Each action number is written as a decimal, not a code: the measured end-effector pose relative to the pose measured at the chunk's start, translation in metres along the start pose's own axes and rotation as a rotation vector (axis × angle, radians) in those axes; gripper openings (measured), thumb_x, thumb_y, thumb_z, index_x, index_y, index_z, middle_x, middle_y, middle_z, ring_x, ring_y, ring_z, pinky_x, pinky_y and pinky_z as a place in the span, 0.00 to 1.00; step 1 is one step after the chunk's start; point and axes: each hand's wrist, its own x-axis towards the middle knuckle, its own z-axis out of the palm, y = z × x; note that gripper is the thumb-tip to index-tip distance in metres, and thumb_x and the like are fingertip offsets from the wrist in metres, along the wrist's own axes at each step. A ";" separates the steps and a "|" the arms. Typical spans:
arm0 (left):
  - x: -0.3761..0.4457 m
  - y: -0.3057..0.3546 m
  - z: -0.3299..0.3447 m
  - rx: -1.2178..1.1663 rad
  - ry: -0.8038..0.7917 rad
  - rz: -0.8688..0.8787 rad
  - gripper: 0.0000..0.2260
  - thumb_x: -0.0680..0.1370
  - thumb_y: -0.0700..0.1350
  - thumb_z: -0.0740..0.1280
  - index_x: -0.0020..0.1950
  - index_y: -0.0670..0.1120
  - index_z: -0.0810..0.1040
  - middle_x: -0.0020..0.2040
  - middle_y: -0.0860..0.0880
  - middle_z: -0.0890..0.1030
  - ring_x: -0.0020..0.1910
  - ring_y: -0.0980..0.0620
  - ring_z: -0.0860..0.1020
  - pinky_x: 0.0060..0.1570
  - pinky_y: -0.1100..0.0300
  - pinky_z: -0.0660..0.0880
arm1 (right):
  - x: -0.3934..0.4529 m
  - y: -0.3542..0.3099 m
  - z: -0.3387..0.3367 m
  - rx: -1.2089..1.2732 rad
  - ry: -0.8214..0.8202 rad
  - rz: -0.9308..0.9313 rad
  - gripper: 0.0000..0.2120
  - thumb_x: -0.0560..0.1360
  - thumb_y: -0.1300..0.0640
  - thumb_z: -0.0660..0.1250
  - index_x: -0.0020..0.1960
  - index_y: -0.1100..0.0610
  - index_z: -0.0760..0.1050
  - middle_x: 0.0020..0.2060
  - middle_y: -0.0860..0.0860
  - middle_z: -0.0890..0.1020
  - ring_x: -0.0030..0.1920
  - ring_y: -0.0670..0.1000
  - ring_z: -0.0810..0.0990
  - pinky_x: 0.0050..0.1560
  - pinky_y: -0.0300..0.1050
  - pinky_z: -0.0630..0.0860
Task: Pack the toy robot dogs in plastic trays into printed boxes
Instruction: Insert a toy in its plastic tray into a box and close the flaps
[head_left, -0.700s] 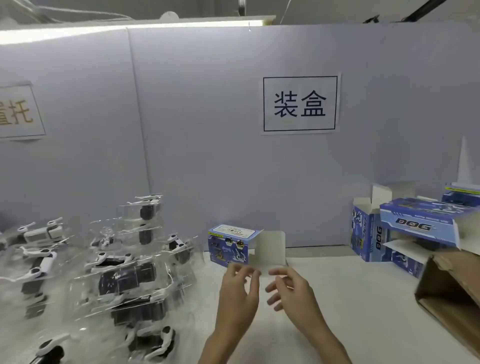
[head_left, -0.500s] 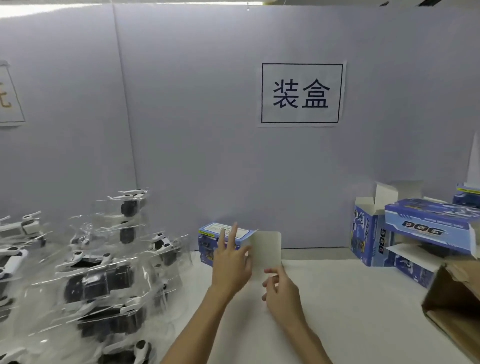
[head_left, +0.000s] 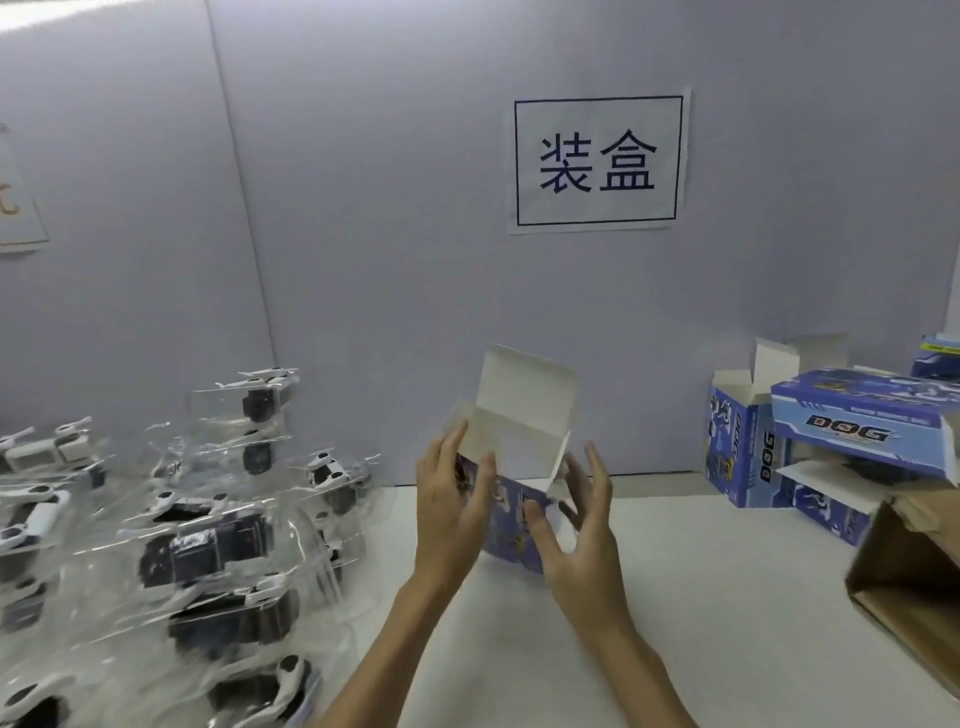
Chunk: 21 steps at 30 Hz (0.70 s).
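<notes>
Left hand and right hand clasped the printed box from both sides, lid flap up (apparently ready for a trayed dog).

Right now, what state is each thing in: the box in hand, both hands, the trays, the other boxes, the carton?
Printed box: held upright, top flaps open.
Left hand: grips the box's left side.
Right hand: holds its right side.
Trayed robot dogs: piled, unpacked.
Spare boxes: flaps open.
Brown carton: open.
</notes>
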 end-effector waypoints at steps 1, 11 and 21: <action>-0.004 0.008 -0.005 -0.086 0.009 -0.049 0.25 0.82 0.60 0.64 0.78 0.54 0.70 0.63 0.60 0.75 0.64 0.50 0.75 0.65 0.52 0.74 | -0.001 -0.007 -0.002 -0.009 -0.018 -0.044 0.42 0.75 0.33 0.70 0.82 0.40 0.54 0.76 0.37 0.69 0.74 0.37 0.70 0.66 0.32 0.72; -0.041 0.003 -0.028 -0.210 -0.080 -0.104 0.29 0.76 0.65 0.70 0.76 0.68 0.67 0.69 0.65 0.70 0.61 0.58 0.77 0.57 0.54 0.77 | -0.002 -0.008 -0.003 0.100 -0.009 0.021 0.28 0.78 0.45 0.65 0.78 0.42 0.65 0.68 0.48 0.76 0.69 0.50 0.77 0.55 0.46 0.84; -0.045 -0.006 -0.035 -0.628 -0.289 -0.282 0.21 0.76 0.65 0.71 0.62 0.54 0.74 0.61 0.55 0.81 0.59 0.45 0.84 0.46 0.50 0.84 | -0.004 -0.013 -0.005 0.059 -0.135 -0.043 0.23 0.79 0.46 0.68 0.71 0.30 0.68 0.66 0.37 0.73 0.67 0.46 0.77 0.49 0.46 0.85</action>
